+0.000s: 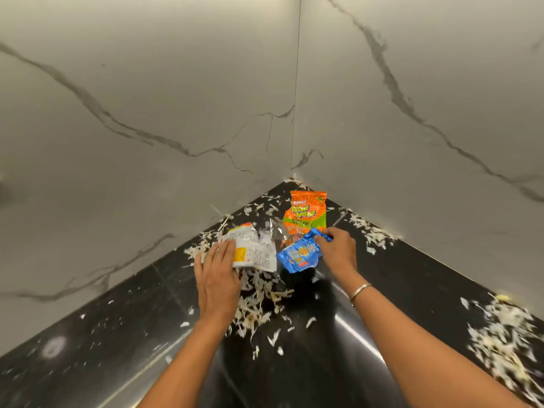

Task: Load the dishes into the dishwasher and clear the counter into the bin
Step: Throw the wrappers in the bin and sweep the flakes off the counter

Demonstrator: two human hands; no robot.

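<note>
Head view: left hand (pixel 219 278) flat, open on white wrapper (pixel 256 253); right hand (pixel 338 248) pinching blue wrapper (pixel 300 254); orange packet (pixel 306 213) just beyond, on tabletop (pixel 382 290).

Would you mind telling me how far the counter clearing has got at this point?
Nothing looks binned yet; no bin or dishwasher is in view. In hand: the left hand presses on the white wrapper, and the right hand pinches the blue wrapper. Left: the orange snack bag in the corner and pale shreds scattered over the black counter.
</note>
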